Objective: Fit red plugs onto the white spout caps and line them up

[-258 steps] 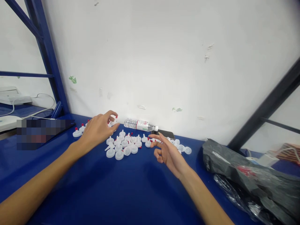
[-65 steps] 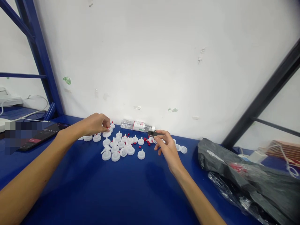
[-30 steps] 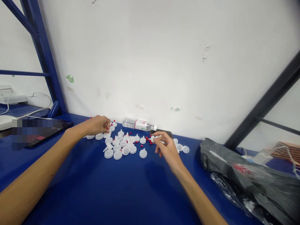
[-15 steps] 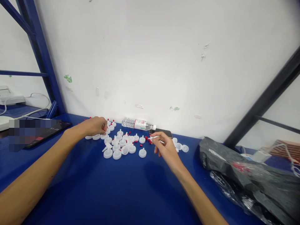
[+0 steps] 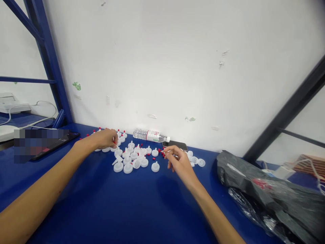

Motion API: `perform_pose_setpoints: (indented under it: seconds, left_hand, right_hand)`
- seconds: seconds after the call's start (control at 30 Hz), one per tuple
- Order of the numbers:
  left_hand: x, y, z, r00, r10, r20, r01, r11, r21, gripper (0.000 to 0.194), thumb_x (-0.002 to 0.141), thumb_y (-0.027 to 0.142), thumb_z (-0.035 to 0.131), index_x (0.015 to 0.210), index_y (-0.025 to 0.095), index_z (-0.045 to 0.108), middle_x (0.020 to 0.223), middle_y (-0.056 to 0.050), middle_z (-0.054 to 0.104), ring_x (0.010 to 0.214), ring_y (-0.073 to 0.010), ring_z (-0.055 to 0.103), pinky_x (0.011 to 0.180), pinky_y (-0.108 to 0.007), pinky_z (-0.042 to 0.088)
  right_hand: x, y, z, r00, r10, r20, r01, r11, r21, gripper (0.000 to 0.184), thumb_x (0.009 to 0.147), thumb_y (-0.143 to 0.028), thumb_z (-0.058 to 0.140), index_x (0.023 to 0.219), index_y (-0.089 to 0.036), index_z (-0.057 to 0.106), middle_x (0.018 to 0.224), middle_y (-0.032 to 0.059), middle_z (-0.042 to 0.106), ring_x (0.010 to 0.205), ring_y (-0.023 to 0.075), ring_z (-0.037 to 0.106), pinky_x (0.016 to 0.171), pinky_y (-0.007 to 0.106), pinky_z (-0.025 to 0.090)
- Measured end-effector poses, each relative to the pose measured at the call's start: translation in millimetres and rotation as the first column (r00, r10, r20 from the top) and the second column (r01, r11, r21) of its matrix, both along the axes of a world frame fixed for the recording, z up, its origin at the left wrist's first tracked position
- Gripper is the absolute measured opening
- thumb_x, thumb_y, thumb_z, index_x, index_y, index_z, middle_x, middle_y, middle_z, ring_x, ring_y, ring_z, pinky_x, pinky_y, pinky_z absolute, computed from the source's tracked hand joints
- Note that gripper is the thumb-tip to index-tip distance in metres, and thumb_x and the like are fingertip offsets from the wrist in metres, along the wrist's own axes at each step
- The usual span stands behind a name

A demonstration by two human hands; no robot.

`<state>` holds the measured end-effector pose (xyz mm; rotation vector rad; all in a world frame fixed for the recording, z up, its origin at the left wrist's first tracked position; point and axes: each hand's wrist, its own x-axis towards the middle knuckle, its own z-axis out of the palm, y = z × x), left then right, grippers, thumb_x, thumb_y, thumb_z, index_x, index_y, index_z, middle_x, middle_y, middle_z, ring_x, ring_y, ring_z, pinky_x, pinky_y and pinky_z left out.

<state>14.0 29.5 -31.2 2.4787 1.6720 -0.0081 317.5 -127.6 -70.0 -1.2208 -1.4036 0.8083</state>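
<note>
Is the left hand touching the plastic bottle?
Apart. The head view shows red-tipped white caps and a strip of blue table between the left hand and the plastic bottle.

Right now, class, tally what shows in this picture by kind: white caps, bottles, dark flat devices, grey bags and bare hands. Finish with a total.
White caps: at least 15 (many overlap or are partly hidden, so no exact count)
Bottles: 1
Dark flat devices: 2
Grey bags: 1
Bare hands: 2
Total: at least 21
</note>
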Motion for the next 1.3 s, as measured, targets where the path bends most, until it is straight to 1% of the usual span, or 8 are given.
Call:
perform_pose_setpoints:
  seconds: [0.23,0.43,0.7,0.9,1.0,1.1,1.2,1.3]
  left_hand:
    - [4,-11,9.5,1.0,-0.006,-0.02,0.008,0.994,0.106,0.044,0.071,0.04,0.065,0.11,0.02,0.072,0.097,-0.009,0.075,0.087,-0.0264,0.068,0.07,-0.03,0.043]
    - [17,-24,18.4,0.997,-0.079,0.013,0.077,0.992,0.102,0.027,0.078,0.046,0.058,0.085,0.025,0.074,0.089,-0.005,0.076,0.08,-0.0228,0.068,0.065,-0.029,0.042]
    - [12,-19,7.5,0.992,-0.109,0.061,0.111,0.993,-0.03,0.011,0.068,0.031,0.066,0.063,0.023,0.071,0.065,-0.001,0.074,0.059,-0.0174,0.066,0.053,-0.026,0.04]
    - [19,-28,25.9,0.963,-0.137,0.231,0.114,0.987,0.112,0.025,0.082,0.043,0.06,0.08,0.023,0.075,0.081,-0.001,0.078,0.069,-0.0167,0.067,0.06,-0.025,0.045]
    - [34,-43,32.7,0.865,-0.172,0.471,0.123,0.983,0.134,0.036,0.086,0.052,0.057,0.092,0.021,0.074,0.088,-0.003,0.079,0.058,-0.0129,0.061,0.057,-0.025,0.047]
    - [55,-61,29.6,0.678,-0.201,0.707,0.205,0.976,0.08,0.037,0.082,0.052,0.066,0.09,0.017,0.074,0.081,-0.005,0.077,0.05,-0.0102,0.055,0.049,-0.024,0.045]
    - [79,-79,17.8,0.563,-0.199,0.802,0.294,0.955,0.031,0.038,0.081,0.053,0.07,0.088,0.015,0.074,0.075,-0.005,0.075,0.049,-0.0095,0.054,0.046,-0.023,0.045]
    - [98,-92,4.7,0.538,-0.239,0.808,0.364,0.931,0.033,0.039,0.086,0.054,0.064,0.09,0.016,0.073,0.073,-0.004,0.074,0.048,-0.0088,0.056,0.047,-0.022,0.047]
  right_hand:
    - [1,-1,-1.2,0.952,-0.173,0.253,0.168,0.985,0.041,0.019,0.093,-0.032,0.05,0.102,-0.025,0.065,0.08,-0.0024,0.066,0.055,0.0141,0.058,0.056,0.028,0.043]
    - [3,0,-15.7,0.713,-0.263,0.65,0.161,0.964,0.213,0.026,0.097,-0.026,0.046,0.112,-0.029,0.067,0.098,0.0026,0.07,0.083,0.0215,0.065,0.074,0.034,0.045]
    - [1,-2,-14.4,0.693,-0.248,0.677,0.145,0.968,0.206,0.022,0.097,-0.026,0.047,0.105,-0.027,0.067,0.092,0.0014,0.069,0.076,0.0194,0.064,0.068,0.031,0.043]
    - [-1,-4,-7.0,0.75,-0.305,0.587,0.185,0.949,0.257,0.024,0.099,-0.031,0.045,0.109,-0.026,0.067,0.095,0.0022,0.071,0.071,0.0185,0.062,0.066,0.031,0.043]
    - [-3,-7,-1.6,0.797,-0.305,0.522,0.189,0.946,0.264,0.027,0.1,-0.039,0.047,0.117,-0.028,0.065,0.091,0.001,0.07,0.063,0.0167,0.059,0.065,0.032,0.044]
    - [-7,-9,1.9,0.858,-0.248,0.449,0.153,0.959,0.238,0.04,0.098,-0.047,0.052,0.133,-0.028,0.058,0.098,0.0018,0.07,0.058,0.0145,0.059,0.066,0.032,0.047]
    - [-10,-10,2.4,0.905,-0.161,0.393,0.087,0.976,0.199,0.053,0.094,-0.049,0.06,0.142,-0.03,0.051,0.111,0.0029,0.071,0.06,0.0134,0.062,0.068,0.031,0.05]
    - [-12,-10,1.9,0.92,-0.111,0.376,0.036,0.979,0.201,0.04,0.093,-0.047,0.062,0.13,-0.03,0.063,0.109,0.0011,0.072,0.059,0.0127,0.063,0.067,0.03,0.05]
